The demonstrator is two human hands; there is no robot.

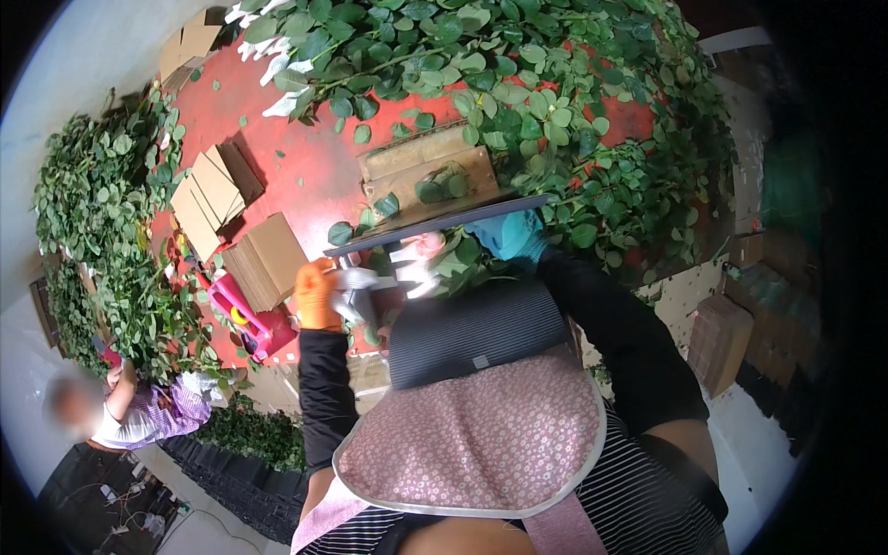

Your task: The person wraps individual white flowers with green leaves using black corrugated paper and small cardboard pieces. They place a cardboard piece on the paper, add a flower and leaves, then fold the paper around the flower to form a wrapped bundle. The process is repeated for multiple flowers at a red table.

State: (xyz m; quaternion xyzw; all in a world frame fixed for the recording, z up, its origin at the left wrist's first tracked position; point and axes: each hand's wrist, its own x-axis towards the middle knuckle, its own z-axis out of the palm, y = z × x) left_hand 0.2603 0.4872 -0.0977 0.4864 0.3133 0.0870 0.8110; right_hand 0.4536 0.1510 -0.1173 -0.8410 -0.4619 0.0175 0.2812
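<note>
while the left hand (319, 292) stands in an orange glove at the near side of the red bench (314, 139), its fingers are curled together on a pale grey thing (356, 301), too blurred to name. the right hand (511, 236), in a teal glove, is at the leafy stems (462, 265), just beyond the ribbed dark pad (476, 331); whether it is clamped on them, i cannot tell. a pink flower (425, 246) lies between the two hands, below the slanting dark board (435, 225), with white patches just beside it. past that board sits a brown block (396, 176) with loose leaves on it. a cardboard stack (268, 261) rests to the left of the orange glove, and near it is a pink tool (252, 319). big heaps of greenery (555, 102) cover the far and right parts of the bench. another person (157, 412) is at the left.
</note>
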